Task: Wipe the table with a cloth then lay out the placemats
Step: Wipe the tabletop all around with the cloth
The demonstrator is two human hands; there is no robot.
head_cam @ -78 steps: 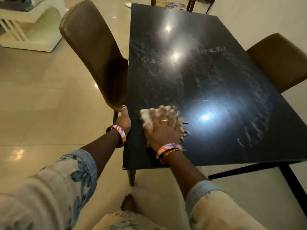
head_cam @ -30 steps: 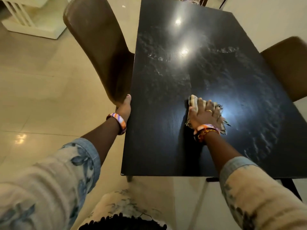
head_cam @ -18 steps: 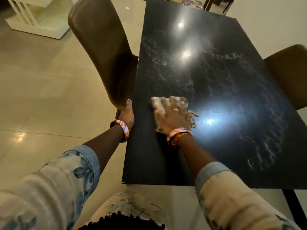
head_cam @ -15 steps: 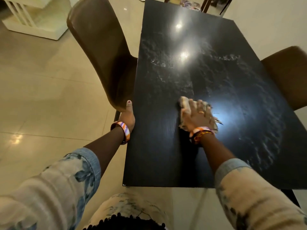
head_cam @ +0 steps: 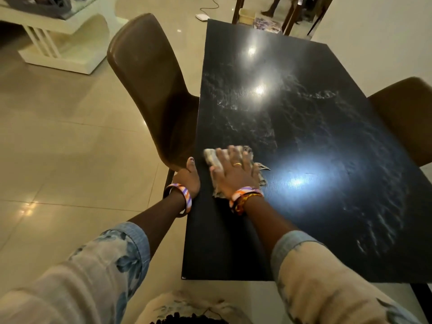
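A black glossy table [head_cam: 304,136] fills the middle and right of the head view, with wet streaks across its far and right parts. My right hand [head_cam: 233,174] lies flat with straight fingers on a pale crumpled cloth [head_cam: 211,156], pressing it onto the table near the left edge. Cloth ends stick out past my fingers on the left and right. My left hand [head_cam: 188,177] grips the table's left edge, thumb on top and fingers hidden beneath. No placemats are in view.
A brown chair [head_cam: 149,90] stands tight against the table's left side, just beyond my left hand. Another brown chair [head_cam: 406,118] is at the right side. White furniture [head_cam: 58,43] stands at the far left on the tiled floor.
My right hand has swept the cloth leftward from the table's middle to near the left edge, after earlier strokes back and forth. My left hand has stayed on the edge.
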